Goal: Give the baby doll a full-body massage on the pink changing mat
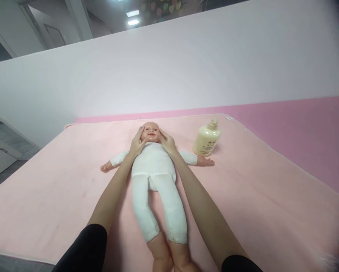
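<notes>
Pink towelling (257,211) covers the bench, and a doll (154,170) in a white suit lies on it face up, arms out to either side, legs toward the camera.

Risk, as a judgement: the doll's head is held only by light contact on both sides. Uneven pressure from one hand could roll the head sideways or slide the whole doll across the soft cloth. The cream bottle (206,138) stands upright just beside the doll's outstretched arm; a sweep of the right forearm outward could knock it over, and whether its cap is sealed cannot be told.

Left hand (137,143): fingers loosely spread and laid flat against the side of the doll's head, the palm resting near the shoulder. It encloses nothing.

Right hand (167,142): likewise open, fingers extended along the opposite cheek, heel of the hand near the collar. It grips nothing either.

Both forearms run along the doll's trunk, one on each side, with dark sleeves at the lower edge of the view. A white partition (186,68) stands behind the bench.
</notes>
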`<state>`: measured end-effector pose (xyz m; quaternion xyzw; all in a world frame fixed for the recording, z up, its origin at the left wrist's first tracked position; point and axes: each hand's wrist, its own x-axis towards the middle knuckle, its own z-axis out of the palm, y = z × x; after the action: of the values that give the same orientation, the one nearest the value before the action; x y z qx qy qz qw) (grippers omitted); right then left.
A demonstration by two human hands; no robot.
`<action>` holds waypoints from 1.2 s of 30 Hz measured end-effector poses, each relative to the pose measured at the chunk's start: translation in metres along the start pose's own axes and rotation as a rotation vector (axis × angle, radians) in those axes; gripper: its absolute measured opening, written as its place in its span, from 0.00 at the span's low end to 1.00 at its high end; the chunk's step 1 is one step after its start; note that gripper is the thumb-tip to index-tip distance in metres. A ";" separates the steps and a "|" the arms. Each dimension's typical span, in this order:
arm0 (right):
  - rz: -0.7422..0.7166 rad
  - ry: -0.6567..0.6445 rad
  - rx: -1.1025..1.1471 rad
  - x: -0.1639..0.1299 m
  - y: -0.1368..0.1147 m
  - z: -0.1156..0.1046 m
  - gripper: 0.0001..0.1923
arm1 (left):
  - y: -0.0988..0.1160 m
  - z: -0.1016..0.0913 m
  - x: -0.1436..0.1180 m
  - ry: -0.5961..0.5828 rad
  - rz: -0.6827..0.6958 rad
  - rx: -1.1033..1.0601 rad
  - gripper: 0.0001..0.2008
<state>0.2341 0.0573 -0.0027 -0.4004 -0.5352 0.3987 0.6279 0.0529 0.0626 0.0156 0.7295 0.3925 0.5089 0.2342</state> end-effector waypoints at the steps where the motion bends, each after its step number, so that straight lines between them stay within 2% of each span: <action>1: 0.001 -0.002 0.001 0.000 0.001 0.000 0.42 | -0.001 0.000 0.000 -0.010 -0.005 0.015 0.38; 3: 0.001 0.008 0.005 0.001 0.004 0.001 0.46 | -0.001 0.000 0.000 -0.008 -0.010 0.036 0.38; 5: -0.003 0.054 0.013 0.002 0.006 0.002 0.39 | -0.001 0.001 0.000 0.018 -0.005 0.031 0.33; 7: -0.011 0.091 0.021 0.003 0.007 0.002 0.33 | 0.000 0.001 -0.001 0.037 0.008 0.030 0.31; 10: -0.014 0.088 0.042 0.003 0.007 0.002 0.36 | 0.001 0.000 -0.001 0.025 0.009 0.062 0.36; 12: -0.009 0.068 0.037 0.002 0.005 0.002 0.40 | 0.000 0.000 -0.001 0.032 -0.004 0.055 0.34; 15: -0.010 0.071 -0.001 0.001 0.004 0.001 0.36 | 0.000 0.001 -0.001 0.065 -0.021 -0.008 0.29; 20: -0.027 0.064 0.008 0.000 0.001 0.000 0.37 | 0.002 0.002 -0.002 0.044 -0.018 -0.026 0.34; 23: -0.015 0.093 -0.015 0.000 -0.003 0.000 0.32 | 0.004 0.002 -0.002 0.060 -0.003 -0.022 0.29; 28: -0.006 0.091 0.015 -0.001 -0.002 0.001 0.35 | 0.002 0.001 -0.002 0.066 -0.024 -0.007 0.34; 30: 0.060 0.149 0.023 0.001 -0.003 -0.002 0.30 | 0.000 0.001 -0.002 0.089 -0.037 -0.015 0.29; 33: 0.174 0.276 -0.024 0.009 -0.021 -0.010 0.29 | 0.003 0.000 0.000 0.178 -0.088 -0.032 0.23; 34: 0.166 0.291 -0.046 0.012 -0.034 -0.015 0.29 | 0.008 0.000 0.001 0.236 -0.099 -0.052 0.23; 36: 0.043 0.276 -0.022 0.016 -0.070 -0.025 0.28 | 0.025 0.001 0.004 0.374 -0.097 -0.143 0.27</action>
<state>0.2653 0.0448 0.0658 -0.4697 -0.4396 0.3472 0.6823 0.0632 0.0518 0.0361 0.5840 0.4267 0.6501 0.2327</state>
